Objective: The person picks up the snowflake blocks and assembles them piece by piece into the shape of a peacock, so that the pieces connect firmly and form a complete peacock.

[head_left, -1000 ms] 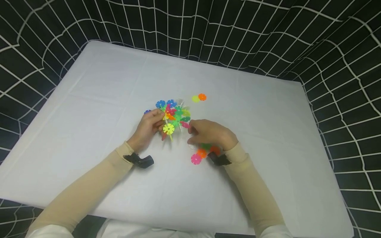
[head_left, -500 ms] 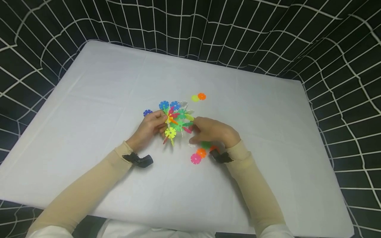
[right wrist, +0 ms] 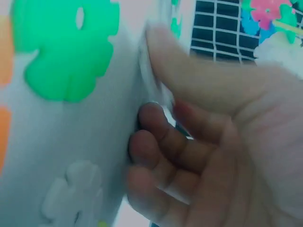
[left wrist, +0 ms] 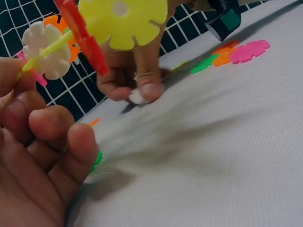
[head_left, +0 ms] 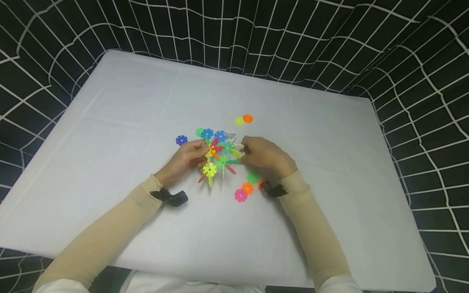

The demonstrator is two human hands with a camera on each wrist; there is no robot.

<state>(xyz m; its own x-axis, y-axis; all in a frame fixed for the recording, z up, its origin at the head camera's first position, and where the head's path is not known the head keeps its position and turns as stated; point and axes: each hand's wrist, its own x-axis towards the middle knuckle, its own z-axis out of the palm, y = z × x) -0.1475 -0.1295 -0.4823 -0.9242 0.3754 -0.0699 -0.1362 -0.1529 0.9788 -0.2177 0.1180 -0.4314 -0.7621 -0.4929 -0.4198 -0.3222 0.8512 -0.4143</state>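
Clock positions taken from the cluster in the head view, 12 o'clock pointing away from the person. Nearest: beige sleeves (head_left: 106,232) over the white-covered table (head_left: 216,240). Black wrist mounts follow, the left mount (head_left: 176,198) between 7 and 8 o'clock, the right mount (head_left: 274,189) at 4.

Loose slotted discs: pink disc (head_left: 240,195) at 5 o'clock, touching an orange disc (head_left: 247,188); green disc (head_left: 253,177) at 4; a second orange disc (head_left: 261,184) partly covered by the right mount. The right wrist view adds a flat white disc (right wrist: 75,194) near the green one.

Left hand (head_left: 185,160) at 9 o'clock: thumb and forefinger closed in a pinch on the multicoloured cluster (head_left: 227,147), which is raised above the cloth; other fingers loosely bent. Right hand (head_left: 266,156) at 3 o'clock, just beside the cluster: thumb against curled fingers, gripping a small white piece (left wrist: 138,97); blurred in the right wrist view.

Farther: dark blue disc (head_left: 181,140) near 10 o'clock; yellow-green disc (head_left: 239,121) and far orange disc (head_left: 248,118) touching at 1. Farthest: dark backdrop (head_left: 227,38) with white grid lines.
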